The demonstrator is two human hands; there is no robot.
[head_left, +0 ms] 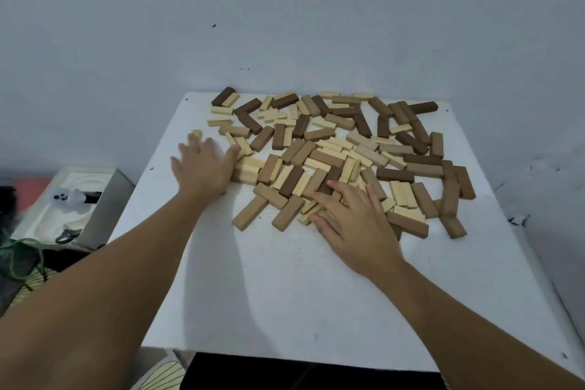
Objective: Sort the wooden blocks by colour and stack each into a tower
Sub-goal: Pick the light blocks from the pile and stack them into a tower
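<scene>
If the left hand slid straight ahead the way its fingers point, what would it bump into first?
The left hand points toward the table's far left corner. Probably it would first meet the pale block just past its fingertips; they may already touch. Beyond that is bare table, then the wall.

**A plain domestic room, seen at a small white table**

A room in a home is suggested rather than a lab or workshop. A small white table [285, 279] is set tight against a bare, pale painted wall [285, 9], which is marked by a few dark specks and scuffs. To the left, a low box-like unit [104, 196] is seen with a white plastic bag [68, 199] and a small metal clip lying on its top, and a green cord [19, 250] is tangled just beside it. Yellow striped fabric [161, 377] shows below the table's near edge. No tools or equipment are displayed.
</scene>
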